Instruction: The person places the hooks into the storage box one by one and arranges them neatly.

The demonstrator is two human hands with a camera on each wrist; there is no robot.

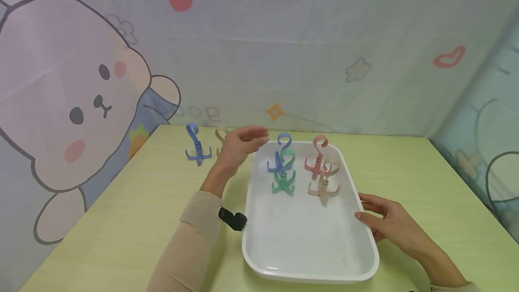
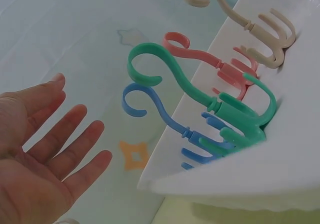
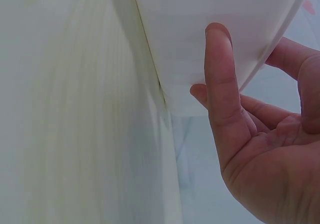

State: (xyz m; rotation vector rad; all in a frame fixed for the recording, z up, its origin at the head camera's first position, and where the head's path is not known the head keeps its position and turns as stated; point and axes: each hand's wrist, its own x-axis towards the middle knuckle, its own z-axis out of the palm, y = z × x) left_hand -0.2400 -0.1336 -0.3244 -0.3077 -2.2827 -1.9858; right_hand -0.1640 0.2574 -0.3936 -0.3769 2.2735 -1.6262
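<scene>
Pale curtain (image 1: 304, 71), cartoon animal (image 1: 77, 89) printed left; yellow-green table (image 1: 409, 175).

The tray (image 1: 308, 238) presents as smooth, glossy plastic, the hooks (image 2: 237, 113) as smooth plastic with slight sheen, the backdrop (image 1: 259, 66) as creased matt cloth, the tabletop (image 1: 405, 170) as smooth, faintly wood-grained.

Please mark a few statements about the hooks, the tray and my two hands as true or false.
1. The tray holds a green hook and a red hook. True.
2. The left hand grips the red hook. False: it holds nothing.
3. The right hand holds the tray's right edge. True.
4. The tray holds two blue hooks. False: one blue hook is in it; the other blue hook is on the table.
5. A beige hook is in the tray. True.
</scene>
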